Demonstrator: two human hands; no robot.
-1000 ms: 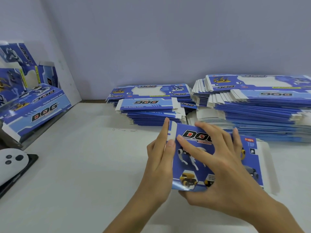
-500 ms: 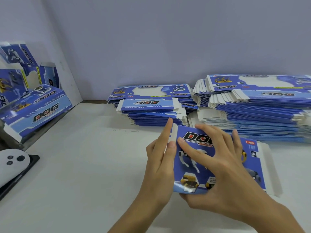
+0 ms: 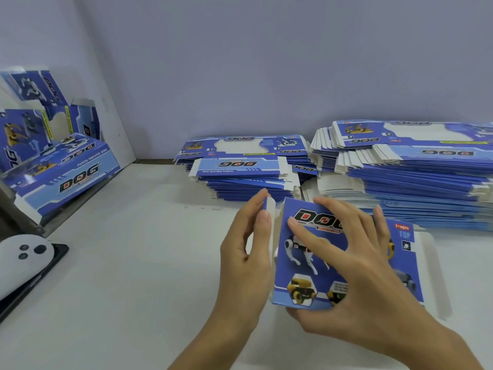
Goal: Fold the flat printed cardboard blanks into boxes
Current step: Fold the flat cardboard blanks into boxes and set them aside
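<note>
Cardboard blank [image 3: 320, 252] (blue print) between both hands [image 3: 368, 284] over white table [image 3: 133, 276].
</note>
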